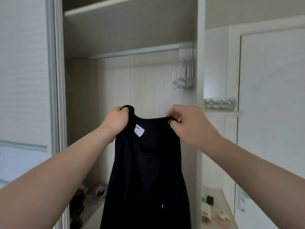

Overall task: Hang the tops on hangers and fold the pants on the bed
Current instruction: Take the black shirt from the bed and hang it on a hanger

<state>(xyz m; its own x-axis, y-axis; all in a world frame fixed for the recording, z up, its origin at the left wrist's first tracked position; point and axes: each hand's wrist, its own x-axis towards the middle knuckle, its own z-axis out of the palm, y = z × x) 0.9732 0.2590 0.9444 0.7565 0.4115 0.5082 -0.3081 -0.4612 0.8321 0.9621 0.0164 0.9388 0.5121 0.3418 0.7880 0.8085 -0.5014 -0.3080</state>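
Two hands on one top here: the left hand (118,120) has its fingers curled round one shoulder strap of the black tank top (146,171), and the right hand (189,124) pinches the other strap between thumb and fingertips. The top hangs straight down from both grips, long axis vertical, neckline spread between the fists with the white label (139,132) facing the camera. It's held up in front of the open wardrobe (115,80). The bunch of white hangers (184,66) sits on the rail (135,52), up and to the right of the grips, so I'd say the right hand is the nearer one to let go and grab one. No hanger in the top yet.
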